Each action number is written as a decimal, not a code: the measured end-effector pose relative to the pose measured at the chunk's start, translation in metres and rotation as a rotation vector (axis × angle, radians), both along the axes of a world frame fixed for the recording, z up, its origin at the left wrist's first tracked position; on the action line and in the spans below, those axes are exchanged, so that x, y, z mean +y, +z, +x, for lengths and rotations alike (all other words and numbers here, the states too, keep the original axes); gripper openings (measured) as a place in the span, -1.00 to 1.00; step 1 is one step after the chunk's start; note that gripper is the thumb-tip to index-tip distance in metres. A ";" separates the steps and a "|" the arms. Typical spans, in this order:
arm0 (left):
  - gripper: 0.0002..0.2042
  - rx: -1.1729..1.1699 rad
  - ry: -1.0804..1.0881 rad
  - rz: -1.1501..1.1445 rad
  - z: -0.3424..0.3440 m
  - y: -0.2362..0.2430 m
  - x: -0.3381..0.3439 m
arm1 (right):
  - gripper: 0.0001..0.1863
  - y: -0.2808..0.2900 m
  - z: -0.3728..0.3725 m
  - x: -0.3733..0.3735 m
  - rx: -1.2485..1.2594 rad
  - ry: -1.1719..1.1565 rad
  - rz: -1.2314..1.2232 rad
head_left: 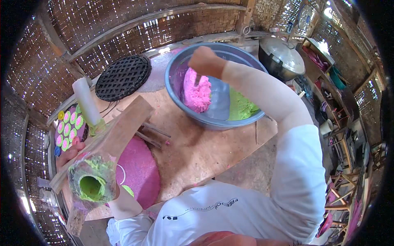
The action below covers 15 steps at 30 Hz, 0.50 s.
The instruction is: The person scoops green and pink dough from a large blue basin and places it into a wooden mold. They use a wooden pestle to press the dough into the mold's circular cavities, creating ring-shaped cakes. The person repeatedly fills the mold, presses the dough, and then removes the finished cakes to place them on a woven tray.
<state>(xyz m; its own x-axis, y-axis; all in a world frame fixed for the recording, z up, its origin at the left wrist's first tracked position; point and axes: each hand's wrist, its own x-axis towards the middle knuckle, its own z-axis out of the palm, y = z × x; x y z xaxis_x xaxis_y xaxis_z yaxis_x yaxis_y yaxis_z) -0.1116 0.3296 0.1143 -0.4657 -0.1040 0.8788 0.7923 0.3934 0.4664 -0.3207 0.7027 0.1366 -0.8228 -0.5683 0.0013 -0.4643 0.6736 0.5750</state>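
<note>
My right hand (207, 60) is closed in a fist over the large blue-grey basin (170, 88). A narrow brownish piece (198, 79) shows below the fist against a mound of pink dough (197, 96); the fist hides most of it. Green dough (244, 107) lies at the basin's right side, partly behind my forearm. At the left, my left hand (70, 155) is wrapped round a wooden press (129, 123) with crossed bars. Green dough lines the round opening of its tube (91, 188). A whitish cylinder (86, 100) stands out from the press, smeared green at its lower end.
A round purple mat (141, 176) lies beneath the press on the wooden table (197, 151). Pink-and-green pieces cover a tray (84, 133) at far left. A black woven rack (123, 78) sits behind. A lidded pot (283, 57) stands right of the basin, by cluttered shelves (324, 69).
</note>
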 end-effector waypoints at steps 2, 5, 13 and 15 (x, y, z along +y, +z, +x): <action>-0.50 -0.098 0.013 -0.099 0.003 0.009 0.017 | -0.84 -0.010 -0.010 -0.002 0.093 0.145 0.063; -0.41 -0.107 0.091 -0.199 -0.003 0.014 0.036 | -0.74 0.012 0.002 0.021 0.382 0.656 -0.207; -0.50 0.181 0.572 -0.090 -0.042 -0.011 0.056 | -0.87 -0.015 0.122 0.156 0.010 -0.578 -0.013; -0.51 0.258 0.471 -0.075 -0.058 0.001 0.079 | -0.87 -0.031 0.125 0.167 -0.070 -0.602 0.002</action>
